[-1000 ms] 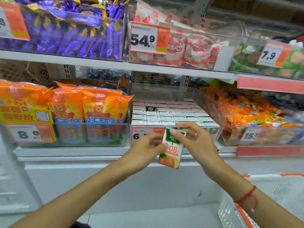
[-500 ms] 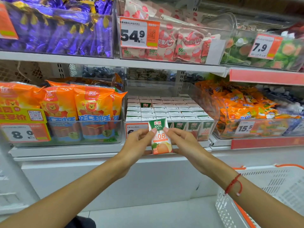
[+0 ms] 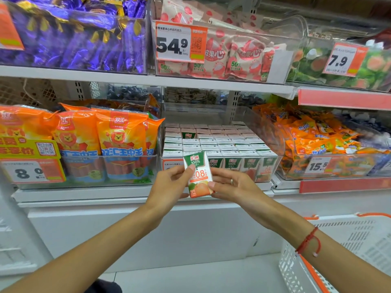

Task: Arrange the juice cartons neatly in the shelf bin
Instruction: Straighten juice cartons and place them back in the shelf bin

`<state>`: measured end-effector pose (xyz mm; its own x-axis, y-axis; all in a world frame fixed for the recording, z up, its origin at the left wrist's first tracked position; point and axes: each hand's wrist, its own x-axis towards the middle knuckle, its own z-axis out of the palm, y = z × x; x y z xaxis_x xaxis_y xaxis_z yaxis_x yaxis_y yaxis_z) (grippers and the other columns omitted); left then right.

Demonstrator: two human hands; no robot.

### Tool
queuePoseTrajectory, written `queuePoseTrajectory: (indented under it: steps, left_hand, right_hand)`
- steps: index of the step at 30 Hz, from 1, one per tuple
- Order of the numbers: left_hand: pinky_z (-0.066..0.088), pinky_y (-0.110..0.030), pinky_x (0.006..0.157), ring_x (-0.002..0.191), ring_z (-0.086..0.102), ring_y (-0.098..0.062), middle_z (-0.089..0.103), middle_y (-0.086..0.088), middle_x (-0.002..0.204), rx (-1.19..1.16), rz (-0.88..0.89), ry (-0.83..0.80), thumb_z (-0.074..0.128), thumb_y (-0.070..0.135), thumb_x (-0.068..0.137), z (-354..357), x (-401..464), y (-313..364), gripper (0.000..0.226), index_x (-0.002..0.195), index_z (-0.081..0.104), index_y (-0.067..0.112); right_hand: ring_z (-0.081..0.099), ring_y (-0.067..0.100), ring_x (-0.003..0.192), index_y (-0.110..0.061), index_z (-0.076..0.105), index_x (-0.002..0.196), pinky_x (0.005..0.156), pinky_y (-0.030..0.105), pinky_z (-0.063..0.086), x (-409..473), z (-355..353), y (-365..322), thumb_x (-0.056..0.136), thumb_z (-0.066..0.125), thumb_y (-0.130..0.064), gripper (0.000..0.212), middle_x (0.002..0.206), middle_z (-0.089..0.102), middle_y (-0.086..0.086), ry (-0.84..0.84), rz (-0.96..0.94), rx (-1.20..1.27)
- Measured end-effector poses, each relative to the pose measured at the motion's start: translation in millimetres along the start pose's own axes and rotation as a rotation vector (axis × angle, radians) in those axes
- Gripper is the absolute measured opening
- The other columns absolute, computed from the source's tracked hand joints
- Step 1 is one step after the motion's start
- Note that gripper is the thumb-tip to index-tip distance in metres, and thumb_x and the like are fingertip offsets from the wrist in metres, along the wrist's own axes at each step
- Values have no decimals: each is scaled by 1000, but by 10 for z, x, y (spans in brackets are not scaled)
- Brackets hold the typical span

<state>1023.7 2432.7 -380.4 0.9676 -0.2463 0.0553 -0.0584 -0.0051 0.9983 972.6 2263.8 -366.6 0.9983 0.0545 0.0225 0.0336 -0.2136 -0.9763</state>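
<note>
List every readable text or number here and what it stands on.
"54.9": price tag on the upper bin.
"7.9": price tag, upper right.
"15.5": price tag, right bin.
"100%" and "0.8": juice carton held by left hand and right hand.
"50%": pink packs.
Fine print and Chinese characters: too small or blurred.

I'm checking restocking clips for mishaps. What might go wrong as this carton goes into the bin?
1. The juice carton is pinched only by fingertips of the left hand and right hand, in front of the clear bin; it might slip and fall.
2. The packed cartons look tightly packed; pushing another in may tip or skew its neighbours.
</note>
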Motion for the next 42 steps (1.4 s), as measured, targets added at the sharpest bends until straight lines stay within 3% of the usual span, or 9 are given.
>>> queuePoseTrajectory:
  steps: [6, 11, 14, 16, 22, 27, 30, 35, 42]
  left_hand:
    - [56, -36, 91, 97, 67, -8, 72, 9, 99, 102, -37, -99, 60, 34, 94, 12, -18, -26, 13, 105, 67, 32]
    - [57, -19, 59, 71, 70, 2, 73, 16, 72, -13, -88, -111, 63, 37, 91, 15, -41, -3, 4, 90, 65, 34]
    - [59, -29, 81, 91, 71, -9, 74, 4, 96, -22, -86, -96, 64, 41, 90, 0, -25, 30, 25, 108, 66, 23]
    - [60, -27, 79, 96, 71, -14, 74, -1, 103, -84, -90, -111, 64, 39, 90, -5, -21, 56, 32, 113, 64, 16]
    - [50, -15, 84, 98, 66, 4, 73, 16, 105, -16, -20, -192, 62, 44, 88, -24, -40, 75, 32, 116, 60, 30]
    - [49, -9, 73, 96, 59, 18, 66, 34, 102, 77, -1, -277, 57, 56, 81, -64, -111, 127, 21, 102, 58, 56]
    - [54, -18, 79, 94, 66, 4, 72, 23, 97, 122, -1, -216, 59, 53, 84, -61, -60, 49, 21, 103, 64, 43]
    - [59, -19, 71, 90, 72, -7, 75, 7, 100, 25, -68, -200, 59, 35, 94, -23, -54, 28, 18, 111, 64, 33]
    - [55, -15, 70, 87, 71, -4, 76, 9, 93, -23, -96, -179, 52, 32, 99, -105, -3, 94, 13, 100, 65, 30]
  right_hand:
    - [64, 0, 91, -31, 59, 117, 76, 11, 49, -6, 134, 46, 87, 72, -16, 36, 103, 68, -11, 132, -49, -176]
    - [63, 0, 91, -28, 59, 118, 77, 11, 50, -9, 177, 39, 80, 79, -23, 43, 99, 65, -14, 131, -78, -278]
    - [67, 9, 98, -24, 63, 117, 84, 19, 53, 13, 46, 29, 80, 77, -22, 39, 107, 69, -5, 64, -2, -96]
    - [67, 11, 104, -18, 63, 117, 93, 26, 53, 25, -21, 27, 78, 77, -25, 43, 113, 70, 1, 21, 73, 37]
    - [60, 6, 119, -22, 61, 127, 105, 28, 42, -45, -52, 0, 93, 61, -30, 35, 122, 68, -7, -252, 169, 61]
    - [64, 0, 104, -29, 60, 122, 90, 16, 47, -94, 57, 45, 88, 69, -36, 36, 115, 68, -7, -64, 153, -161]
    - [65, -3, 77, -26, 61, 103, 65, 11, 50, -89, 84, 9, 77, 80, -35, 34, 95, 67, -6, 152, 57, -250]
    - [60, 2, 70, -29, 52, 90, 60, 19, 48, -80, 150, 25, 63, 83, -55, 48, 80, 63, -14, 333, -106, -628]
    - [64, 2, 88, -26, 62, 102, 75, 14, 50, 12, -10, 14, 79, 76, -36, 29, 98, 68, -10, 167, -7, -214]
